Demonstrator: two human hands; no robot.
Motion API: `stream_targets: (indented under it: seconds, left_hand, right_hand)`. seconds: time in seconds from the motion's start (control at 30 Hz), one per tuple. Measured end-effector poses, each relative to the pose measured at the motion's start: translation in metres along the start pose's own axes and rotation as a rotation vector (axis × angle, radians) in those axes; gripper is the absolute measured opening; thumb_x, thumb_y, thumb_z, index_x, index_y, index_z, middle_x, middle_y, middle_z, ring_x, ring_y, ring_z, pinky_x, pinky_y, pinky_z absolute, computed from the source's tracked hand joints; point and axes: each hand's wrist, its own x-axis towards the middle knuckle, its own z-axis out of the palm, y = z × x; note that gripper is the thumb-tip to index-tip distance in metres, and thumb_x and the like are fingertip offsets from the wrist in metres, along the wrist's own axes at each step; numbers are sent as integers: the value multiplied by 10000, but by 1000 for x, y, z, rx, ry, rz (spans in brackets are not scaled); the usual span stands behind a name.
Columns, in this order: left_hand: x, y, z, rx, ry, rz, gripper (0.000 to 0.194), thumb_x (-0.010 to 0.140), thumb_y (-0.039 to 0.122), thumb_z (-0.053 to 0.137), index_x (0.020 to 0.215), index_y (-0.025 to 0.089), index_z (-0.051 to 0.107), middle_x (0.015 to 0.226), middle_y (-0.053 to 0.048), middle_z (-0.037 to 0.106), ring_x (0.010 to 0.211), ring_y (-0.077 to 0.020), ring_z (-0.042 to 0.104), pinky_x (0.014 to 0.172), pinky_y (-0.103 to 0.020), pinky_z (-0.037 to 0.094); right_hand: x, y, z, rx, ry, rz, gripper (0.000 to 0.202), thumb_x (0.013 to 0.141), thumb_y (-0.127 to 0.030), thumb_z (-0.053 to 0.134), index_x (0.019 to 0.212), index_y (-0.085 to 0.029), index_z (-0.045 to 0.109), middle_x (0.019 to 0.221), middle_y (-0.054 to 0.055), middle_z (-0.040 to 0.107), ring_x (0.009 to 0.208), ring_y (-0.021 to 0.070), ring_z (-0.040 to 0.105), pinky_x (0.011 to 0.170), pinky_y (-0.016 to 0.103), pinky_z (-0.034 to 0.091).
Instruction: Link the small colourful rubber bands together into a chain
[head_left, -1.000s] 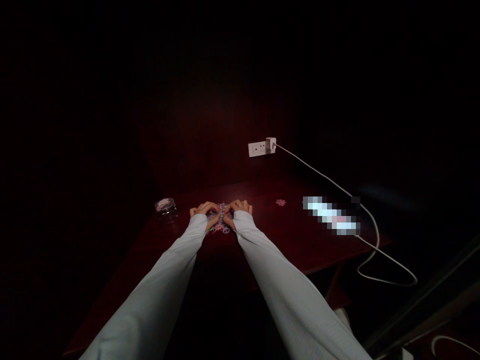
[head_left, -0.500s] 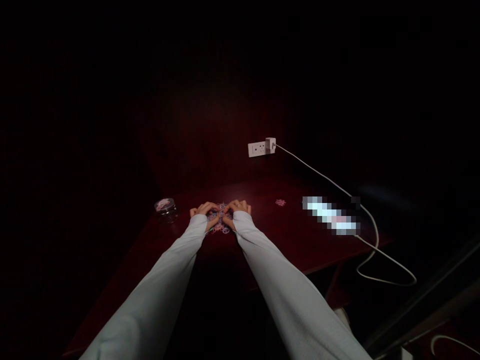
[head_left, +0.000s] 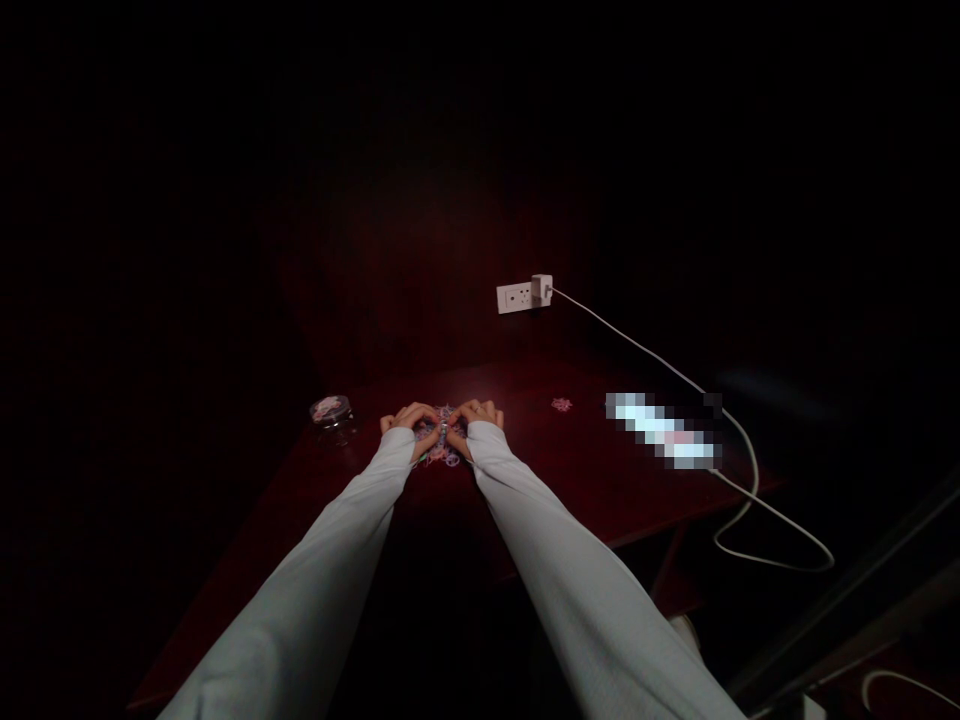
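Note:
A loose heap of small pastel rings that look like elastic hair ties [head_left: 442, 455] lies on the dark red table. My left hand [head_left: 411, 419] bends over the heap from the left, its thumb and fingers drawn together in a pinch. From the other side my right hand [head_left: 477, 416] mirrors it, also closed in a pinch. The fingertips of both hands nearly meet above the middle of the heap. Something small and pale shows between them, too small to make out. The hands cover part of the heap.
A clear jar [head_left: 332, 421] with a patterned lid stands left. A small pink pile [head_left: 562, 405] lies right of my hands. Farther right is a bright pixelated object [head_left: 660, 432]. A white cable [head_left: 637, 345] runs from a plug [head_left: 541, 288] at the wall socket [head_left: 512, 298].
My hands stay almost in the same place, with only slight finger movement over the heap. A pale bit between the fingertips shows more clearly now. Nothing else has visibly moved.

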Motion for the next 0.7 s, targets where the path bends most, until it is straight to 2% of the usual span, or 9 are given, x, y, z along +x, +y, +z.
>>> stream_targets:
  seconds: [0.37, 0.7]
  left_hand:
    - [0, 1, 0, -4, -7, -8, 39, 883, 279, 641, 891, 259, 674, 1145, 9, 772, 1012, -221, 653, 942, -407, 294]
    - [0, -2, 2, 17, 3, 7, 40, 889, 279, 640, 903, 265, 675, 1134, 15, 768, 1001, -220, 657, 931, -399, 292]
  right_hand:
    - [-1, -1, -3, -32, -7, -7, 122, 900, -357, 708, 960, -251, 709, 1144, 34, 670, 1122, 247, 475, 917, 351, 290]
    - [-2, -2, -3, -28, 6, 36, 102, 880, -312, 720, 957, -247, 704, 1148, 37, 682, 1144, 261, 487, 942, 361, 292]
